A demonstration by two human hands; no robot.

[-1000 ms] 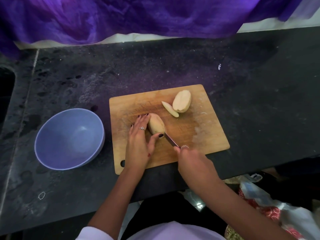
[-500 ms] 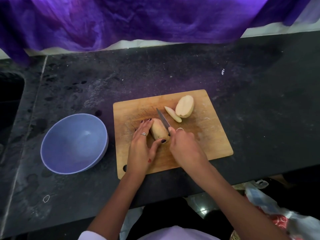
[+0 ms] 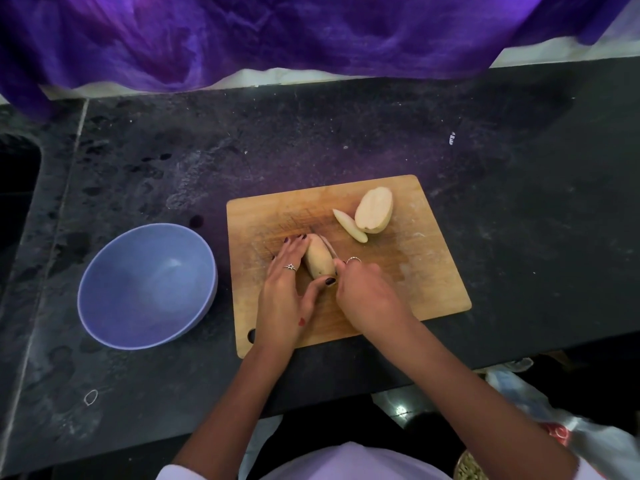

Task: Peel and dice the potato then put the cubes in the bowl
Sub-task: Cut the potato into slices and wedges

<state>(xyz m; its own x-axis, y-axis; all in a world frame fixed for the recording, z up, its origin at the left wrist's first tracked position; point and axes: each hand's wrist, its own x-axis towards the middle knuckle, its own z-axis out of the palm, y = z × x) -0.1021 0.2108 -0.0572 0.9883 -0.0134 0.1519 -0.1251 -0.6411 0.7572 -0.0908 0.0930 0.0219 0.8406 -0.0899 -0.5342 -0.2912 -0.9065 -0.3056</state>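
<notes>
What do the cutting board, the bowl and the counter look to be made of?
Cutting board: wood or bamboo by its tan grain, matte, scored with knife marks. Bowl: smooth, lavender-blue, with a soft highlight inside; plastic, melamine or glazed ceramic, the look leaves it open. Counter: dark stone, probably polished granite, speckled and smudged with pale residue.

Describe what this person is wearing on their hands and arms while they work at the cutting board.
The left hand wears a star-shaped silver ring, has dark nail polish, and carries a small red heart-shaped mark near the thumb base. The right hand wears a thin silver ring. Both forearms are bare, with pale sleeves starting near the elbows at the bottom edge of the frame.
</notes>
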